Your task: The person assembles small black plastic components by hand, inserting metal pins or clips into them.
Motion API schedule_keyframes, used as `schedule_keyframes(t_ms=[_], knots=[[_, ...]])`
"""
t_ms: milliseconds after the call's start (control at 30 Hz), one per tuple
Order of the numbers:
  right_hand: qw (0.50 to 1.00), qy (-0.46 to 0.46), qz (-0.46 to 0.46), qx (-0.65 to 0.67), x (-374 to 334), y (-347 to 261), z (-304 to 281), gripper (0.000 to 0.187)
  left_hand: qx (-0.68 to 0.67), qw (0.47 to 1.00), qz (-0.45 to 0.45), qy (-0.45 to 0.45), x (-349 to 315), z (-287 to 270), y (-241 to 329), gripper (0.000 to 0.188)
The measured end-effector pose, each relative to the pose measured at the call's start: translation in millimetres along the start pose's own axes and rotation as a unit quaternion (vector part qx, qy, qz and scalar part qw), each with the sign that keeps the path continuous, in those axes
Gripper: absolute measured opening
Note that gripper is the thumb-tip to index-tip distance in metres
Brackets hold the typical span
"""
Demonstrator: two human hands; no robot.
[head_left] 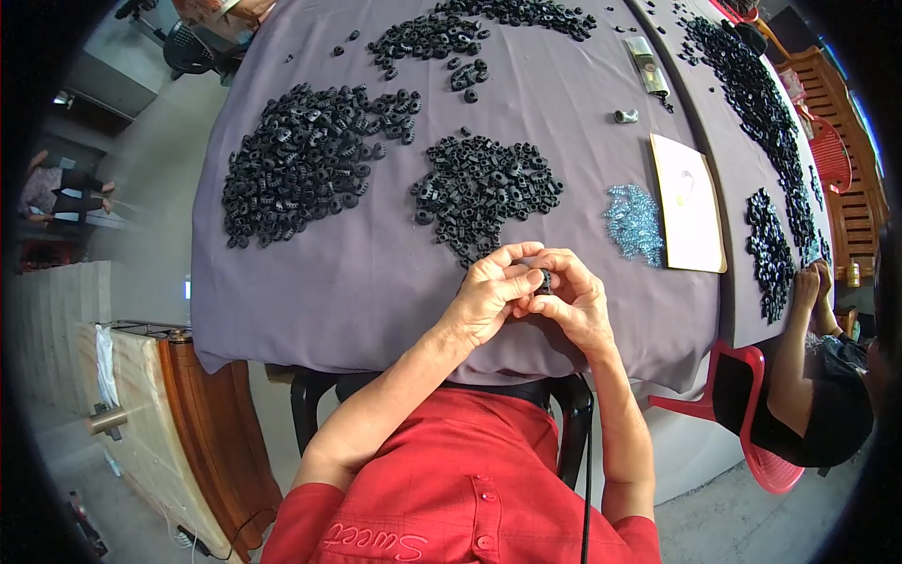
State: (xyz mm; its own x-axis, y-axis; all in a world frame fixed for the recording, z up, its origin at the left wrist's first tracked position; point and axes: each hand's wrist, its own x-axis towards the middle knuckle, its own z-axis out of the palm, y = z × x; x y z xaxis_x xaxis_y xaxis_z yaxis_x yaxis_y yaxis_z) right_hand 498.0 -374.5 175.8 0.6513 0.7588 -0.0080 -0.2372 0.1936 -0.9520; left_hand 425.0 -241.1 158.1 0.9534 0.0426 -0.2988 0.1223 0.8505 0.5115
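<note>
Both hands meet above the near part of the cloth-covered table, just below a pile of small black plastic parts (484, 183). Between the fingertips is a small black plastic part (543, 280), mostly covered by the fingers. My left hand (493, 293) pinches it from the left, thumb laid along it. My right hand (575, 299) closes on it from the other side, thumb and fingers curled. A larger heap of black parts (301, 160) lies farther left. To the right of my hands is a small heap of shiny, pale blue pieces, perhaps springs (634, 224).
A pale board (686, 202) lies beside the blue pieces, with a tube (646, 66) and a small metallic piece (626, 117) beyond. More black parts spread along the far and right tabletops (658, 324). At right another person's hands (816, 282) work near a red chair (752, 423).
</note>
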Motion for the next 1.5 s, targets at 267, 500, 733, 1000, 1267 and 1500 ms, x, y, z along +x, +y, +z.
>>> schedule_keyframes(t_ms=[267, 500, 733, 1000, 1267, 1500], knots=[[0.992, 0.012, -0.064, -0.112, 1.1, 7.0, -3.9, 0.031, 0.003, 1.0, 0.001, 0.004, 1.1, 4.4, -1.5, 0.034], [0.998, 0.042, 0.029, 0.04, 0.7, -6.8, 10.0, 0.053, 0.036, 0.998, 0.052, -0.003, -3.4, 0.8, -1.4, 0.028], [0.989, 0.11, -0.009, -0.098, -5.8, 6.9, 2.7, 0.032, -0.01, 1.0, 0.003, 0.019, -27.6, -2.8, 13.8, 0.022], [0.98, 0.103, -0.028, -0.166, -5.8, 9.6, 1.7, 0.025, -0.036, 0.978, 0.171, 0.111, -102.2, -57.8, 100.2, 0.019], [0.971, 0.099, -0.036, -0.216, -6.6, 16.0, -1.2, 0.023, -0.085, 0.914, 0.324, 0.23, -211.8, -124.7, 160.7, 0.02], [0.966, 0.083, -0.044, -0.242, -4.4, 18.0, -4.0, 0.022, -0.105, 0.661, 0.526, 0.524, -324.4, -187.3, 186.9, 0.008]])
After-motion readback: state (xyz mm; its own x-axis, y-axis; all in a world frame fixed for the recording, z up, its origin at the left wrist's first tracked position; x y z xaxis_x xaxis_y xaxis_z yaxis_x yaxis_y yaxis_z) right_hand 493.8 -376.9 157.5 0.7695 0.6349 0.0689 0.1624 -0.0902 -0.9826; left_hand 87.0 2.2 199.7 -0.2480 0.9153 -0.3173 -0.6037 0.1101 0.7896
